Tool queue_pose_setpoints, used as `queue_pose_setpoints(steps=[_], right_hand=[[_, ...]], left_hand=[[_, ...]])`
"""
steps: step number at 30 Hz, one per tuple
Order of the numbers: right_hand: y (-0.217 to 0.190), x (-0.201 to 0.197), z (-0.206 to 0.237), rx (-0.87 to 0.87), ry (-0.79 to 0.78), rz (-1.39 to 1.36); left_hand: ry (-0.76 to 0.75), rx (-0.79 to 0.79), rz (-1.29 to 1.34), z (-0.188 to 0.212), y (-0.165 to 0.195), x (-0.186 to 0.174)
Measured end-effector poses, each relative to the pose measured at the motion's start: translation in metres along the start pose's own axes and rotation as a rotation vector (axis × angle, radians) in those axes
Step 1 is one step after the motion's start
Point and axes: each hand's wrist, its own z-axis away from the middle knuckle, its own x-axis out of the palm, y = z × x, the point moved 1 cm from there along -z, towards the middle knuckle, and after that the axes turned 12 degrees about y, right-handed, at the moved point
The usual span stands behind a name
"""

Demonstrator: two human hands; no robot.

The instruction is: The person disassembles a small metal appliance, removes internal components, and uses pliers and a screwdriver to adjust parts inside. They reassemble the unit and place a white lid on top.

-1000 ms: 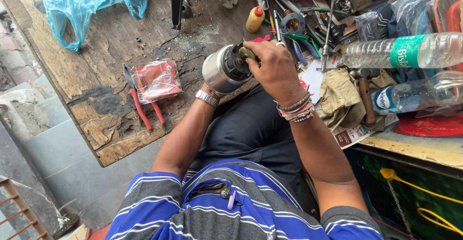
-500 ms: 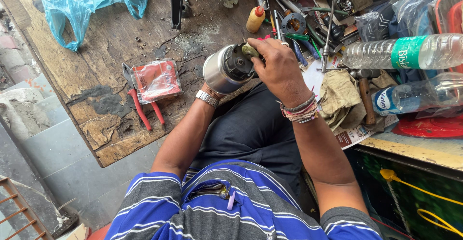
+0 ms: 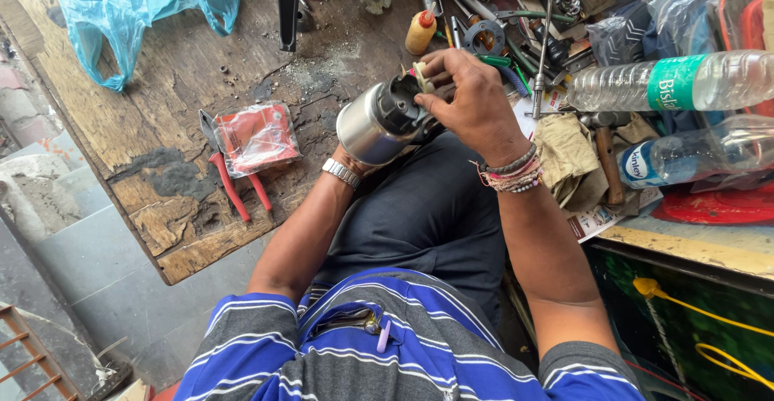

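Observation:
A shiny metal cylinder with a black end, like a small motor, is held over my lap at the edge of the wooden workbench. My left hand, with a metal watch on the wrist, cradles the cylinder from below and is mostly hidden by it. My right hand, with bead bracelets on the wrist, grips the black end, and its fingers pinch a small pale part at the top.
Red-handled pliers lie under a red plastic packet on the bench. A blue plastic bag sits far left. Tools, a small orange-capped bottle, a rag, a hammer and plastic water bottles crowd the right.
The cylinder and both hands stay almost in place; my right hand's fingers have shifted slightly on the black end.

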Motion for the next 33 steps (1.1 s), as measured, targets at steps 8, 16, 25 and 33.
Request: queue_pose_setpoints(steps=[8, 16, 25, 33], right_hand=[[0.001, -0.007, -0.003, -0.081, -0.135, 0.084], [-0.001, 0.001, -0.006, -0.36, -0.183, 0.305], [0.021, 0.01, -0.006, -0.325, -0.285, 0.262], [0.06, 0.012, -0.013, 0.273, -0.276, 0.146]], left_hand=[[-0.112, 0.333, -0.735, 0.013, 0.003, 0.017], [-0.04, 0.204, -0.485, 0.003, -0.003, -0.002], [-0.011, 0.011, -0.033, 0.001, -0.003, -0.001], [0.185, 0.034, -0.146, 0.02, 0.013, 0.011]])
